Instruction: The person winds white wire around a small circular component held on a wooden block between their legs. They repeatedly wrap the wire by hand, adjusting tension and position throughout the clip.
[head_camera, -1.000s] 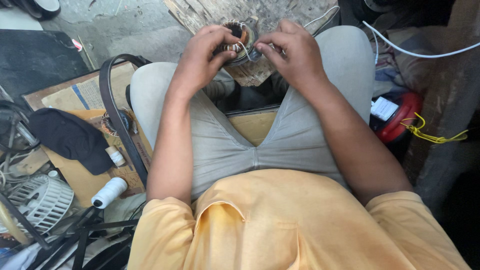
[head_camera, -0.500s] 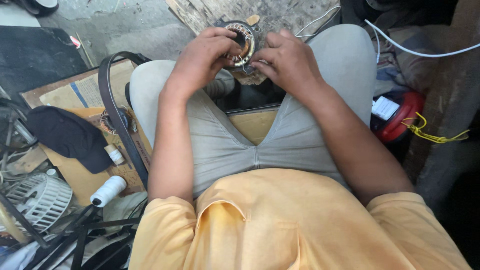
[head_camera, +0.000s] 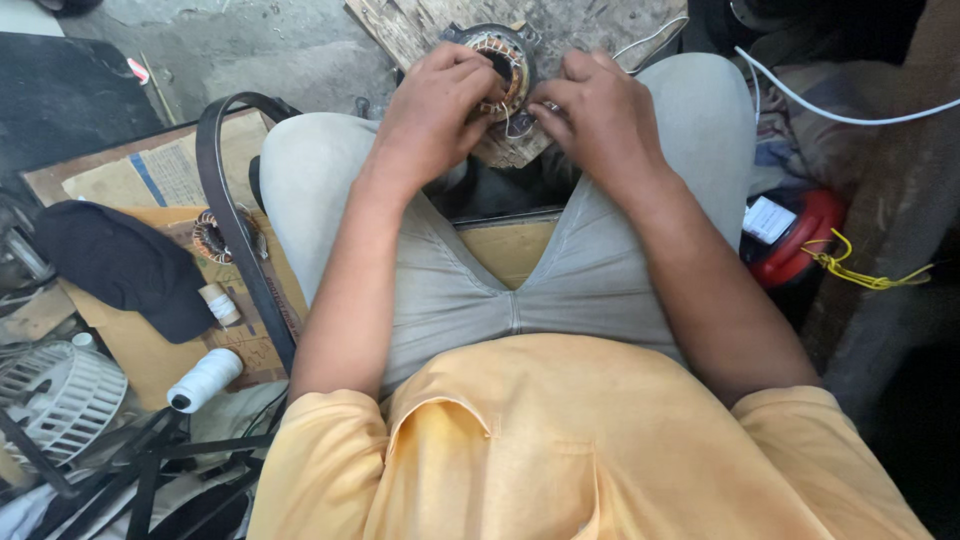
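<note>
A round motor stator (head_camera: 503, 55) with copper windings rests on a worn wooden board (head_camera: 420, 25) in front of my knees. My left hand (head_camera: 432, 108) grips its left rim, fingers curled over the windings. My right hand (head_camera: 598, 112) is at its right side, with fingertips pinched on a thin whitish thread or wire (head_camera: 512, 118) at the lower edge of the stator. The lower part of the stator is hidden behind my fingers.
At my left lie a cardboard sheet (head_camera: 150, 170), a black belt loop (head_camera: 235, 220), a second copper-wound stator (head_camera: 215, 238), a black cloth (head_camera: 125, 265), white thread spools (head_camera: 203, 380) and a white fan guard (head_camera: 55, 400). At my right are a red object (head_camera: 810, 240), yellow cord (head_camera: 865, 275) and a white cable (head_camera: 830, 112).
The stator has tilted so its ring and windings face up more plainly. Both hands have shifted slightly on it, and the view has dropped a little.
</note>
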